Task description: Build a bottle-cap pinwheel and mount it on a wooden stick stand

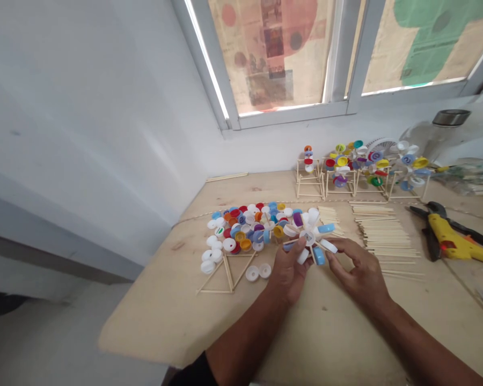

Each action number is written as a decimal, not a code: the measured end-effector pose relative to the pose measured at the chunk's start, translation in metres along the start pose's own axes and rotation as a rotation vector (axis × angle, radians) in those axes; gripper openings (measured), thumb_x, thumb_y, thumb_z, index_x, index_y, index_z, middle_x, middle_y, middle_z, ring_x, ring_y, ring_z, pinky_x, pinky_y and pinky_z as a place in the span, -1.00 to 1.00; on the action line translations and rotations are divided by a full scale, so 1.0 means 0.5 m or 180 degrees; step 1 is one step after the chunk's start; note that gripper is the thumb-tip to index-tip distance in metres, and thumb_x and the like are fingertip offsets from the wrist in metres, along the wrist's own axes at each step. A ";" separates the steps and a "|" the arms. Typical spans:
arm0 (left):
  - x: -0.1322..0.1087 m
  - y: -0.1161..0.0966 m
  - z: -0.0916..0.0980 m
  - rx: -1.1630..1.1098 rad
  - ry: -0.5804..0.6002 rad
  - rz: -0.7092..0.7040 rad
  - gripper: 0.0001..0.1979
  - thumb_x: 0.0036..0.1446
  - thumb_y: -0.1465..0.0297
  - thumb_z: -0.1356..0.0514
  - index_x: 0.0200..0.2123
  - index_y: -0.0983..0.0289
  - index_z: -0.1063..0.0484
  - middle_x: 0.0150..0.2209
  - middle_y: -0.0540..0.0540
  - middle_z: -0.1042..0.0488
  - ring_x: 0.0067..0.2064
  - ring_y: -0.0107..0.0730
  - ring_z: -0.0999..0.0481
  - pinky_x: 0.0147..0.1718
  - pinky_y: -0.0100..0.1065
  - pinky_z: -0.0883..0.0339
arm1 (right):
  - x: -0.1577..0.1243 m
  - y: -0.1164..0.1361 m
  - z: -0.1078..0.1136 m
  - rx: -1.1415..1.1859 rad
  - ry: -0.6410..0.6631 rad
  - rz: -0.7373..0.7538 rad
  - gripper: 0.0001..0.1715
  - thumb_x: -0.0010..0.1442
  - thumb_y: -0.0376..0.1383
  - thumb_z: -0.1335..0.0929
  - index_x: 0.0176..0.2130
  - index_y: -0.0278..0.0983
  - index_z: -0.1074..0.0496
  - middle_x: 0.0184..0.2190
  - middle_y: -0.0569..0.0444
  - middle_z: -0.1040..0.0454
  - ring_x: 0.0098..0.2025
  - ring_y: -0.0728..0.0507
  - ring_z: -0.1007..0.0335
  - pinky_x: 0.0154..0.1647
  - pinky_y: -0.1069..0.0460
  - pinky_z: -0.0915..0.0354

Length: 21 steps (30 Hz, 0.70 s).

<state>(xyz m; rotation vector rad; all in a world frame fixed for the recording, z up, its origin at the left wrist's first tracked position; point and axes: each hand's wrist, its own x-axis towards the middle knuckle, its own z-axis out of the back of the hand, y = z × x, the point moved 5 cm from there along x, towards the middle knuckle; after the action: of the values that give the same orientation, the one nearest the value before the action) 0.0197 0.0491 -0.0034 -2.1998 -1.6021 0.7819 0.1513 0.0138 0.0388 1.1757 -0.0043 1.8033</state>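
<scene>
Wheel (pixel 312 241): caps on sticks, held just above worktop (pixel 165 321), beside cap pile (pixel 245 228).
Left hand (pixel 287 273): fingers grip its lower left.
Right hand (pixel 360 273): fingers grip its right side.
Jar (pixel 446 134): back right, lidded, contents unclear.

A pale plywood surface (pixel 153 321) fills the near and right of the scene, its left edge cut at a slant; a plain white painted wall (pixel 84 134) rises on the left; on the far side sits a white-framed window (pixel 348 80), its panes covered with printed brown paper (pixel 265 53); daylight leaks in bright strips along the frame; low on the left lies a pale grey floor (pixel 44 343).
</scene>
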 end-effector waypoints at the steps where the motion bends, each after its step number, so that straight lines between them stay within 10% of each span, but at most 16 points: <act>1: 0.000 0.000 0.000 0.0012 0.0006 0.0021 -0.67 -0.24 0.37 -0.48 -0.37 0.30 -0.50 -0.35 0.03 -0.55 -0.31 -0.42 -0.52 -0.21 -0.34 -0.43 | 0.000 -0.001 0.000 -0.0005 -0.0003 0.0006 -0.84 0.20 -0.35 -0.32 -0.18 -0.21 -0.45 -0.25 0.04 -0.60 -0.21 -0.11 -0.54 -0.18 0.01 -0.41; 21: -0.002 -0.021 0.000 0.0419 -0.0051 -0.0179 -0.70 -0.21 0.38 -0.46 -0.35 0.29 -0.51 -0.38 0.00 -0.54 -0.36 -0.47 -0.51 -0.34 -0.43 -0.42 | 0.001 -0.015 -0.008 0.0504 0.0251 -0.0538 -0.84 0.21 -0.29 -0.30 -0.22 -0.22 -0.48 -0.27 0.03 -0.58 -0.23 -0.11 -0.49 -0.21 0.01 -0.36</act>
<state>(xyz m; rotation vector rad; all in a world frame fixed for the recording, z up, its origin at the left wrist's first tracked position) 0.0116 0.0516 0.0027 -2.0532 -1.5655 0.8648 0.1538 0.0201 0.0334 1.1772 0.2804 1.7230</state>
